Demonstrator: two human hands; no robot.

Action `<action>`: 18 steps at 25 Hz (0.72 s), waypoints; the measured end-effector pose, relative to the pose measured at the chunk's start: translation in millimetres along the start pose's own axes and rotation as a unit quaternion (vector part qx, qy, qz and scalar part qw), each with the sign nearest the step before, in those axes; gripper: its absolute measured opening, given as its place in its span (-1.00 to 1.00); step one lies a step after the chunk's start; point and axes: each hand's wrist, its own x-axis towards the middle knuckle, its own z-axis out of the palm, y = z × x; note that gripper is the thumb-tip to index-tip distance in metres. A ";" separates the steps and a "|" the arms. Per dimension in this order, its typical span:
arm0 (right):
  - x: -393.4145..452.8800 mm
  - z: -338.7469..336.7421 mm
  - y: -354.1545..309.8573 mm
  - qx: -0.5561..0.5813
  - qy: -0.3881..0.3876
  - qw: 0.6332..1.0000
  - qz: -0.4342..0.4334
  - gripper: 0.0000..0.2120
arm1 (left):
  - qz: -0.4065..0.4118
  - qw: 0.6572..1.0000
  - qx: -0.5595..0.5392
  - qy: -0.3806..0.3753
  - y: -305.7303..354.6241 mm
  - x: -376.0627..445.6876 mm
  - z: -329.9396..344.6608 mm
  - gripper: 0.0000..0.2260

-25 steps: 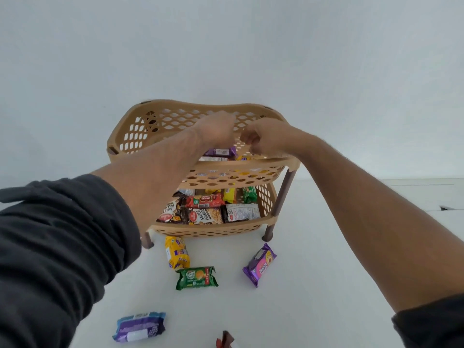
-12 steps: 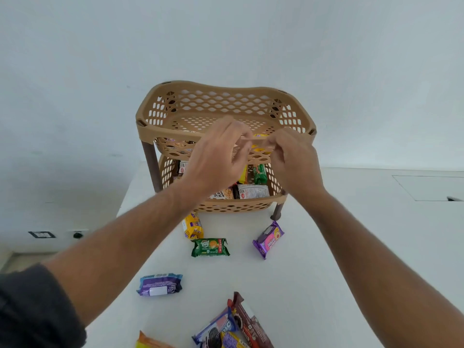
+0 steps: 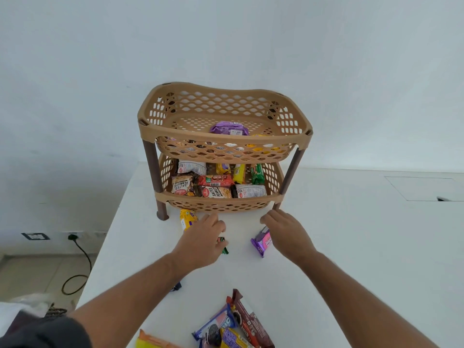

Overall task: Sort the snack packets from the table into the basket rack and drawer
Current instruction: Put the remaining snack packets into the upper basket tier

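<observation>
A tan two-tier basket rack (image 3: 276, 140) stands at the far end of the white table (image 3: 339, 247). A purple packet (image 3: 229, 128) lies in its top tier and several packets (image 3: 217, 180) fill the bottom tier. My left hand (image 3: 203, 238) is down over a green packet (image 3: 223, 246), covering most of it; whether the fingers grip it is hidden. A yellow packet (image 3: 187, 218) lies just left of that hand. My right hand (image 3: 285, 232) hovers with relaxed fingers beside a purple packet (image 3: 262, 241) on the table, holding nothing.
A pile of packets (image 3: 233, 325) lies at the near table edge, with an orange-yellow packet (image 3: 150, 342) to its left. A dark packet (image 3: 176, 287) peeks from under my left forearm. Left of the table are the floor, a wall socket and a black cable (image 3: 80, 262).
Both hands came down from the rack's top tier to the table in front of it. The purple packet now lies in the top tier. The camera view pulled back and tilted down.
</observation>
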 end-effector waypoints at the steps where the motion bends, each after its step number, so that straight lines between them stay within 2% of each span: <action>1: -4.4 8.0 1.8 -0.010 -0.038 0.999 0.008 -0.48 | -0.010 0.999 0.024 -0.036 -2.9 -0.7 6.0 -0.62; 4: -13.8 26.0 3.7 -0.038 -0.099 0.994 0.017 -0.28 | -0.020 0.989 0.098 -0.104 -9.3 0.3 17.5 -0.44; 8: -14.4 42.4 4.3 -0.069 -0.155 0.985 0.027 -0.22 | -0.021 0.975 0.162 -0.151 -14.9 3.4 23.8 -0.46; 12: -11.2 48.9 1.7 -0.091 -0.159 0.983 0.011 -0.28 | -0.012 0.971 0.175 -0.165 -17.7 1.1 29.9 -0.53; 18: -17.4 59.4 7.3 -0.076 -0.151 0.986 0.010 -0.48 | 0.003 0.975 0.144 -0.170 -12.5 -8.8 26.8 -0.58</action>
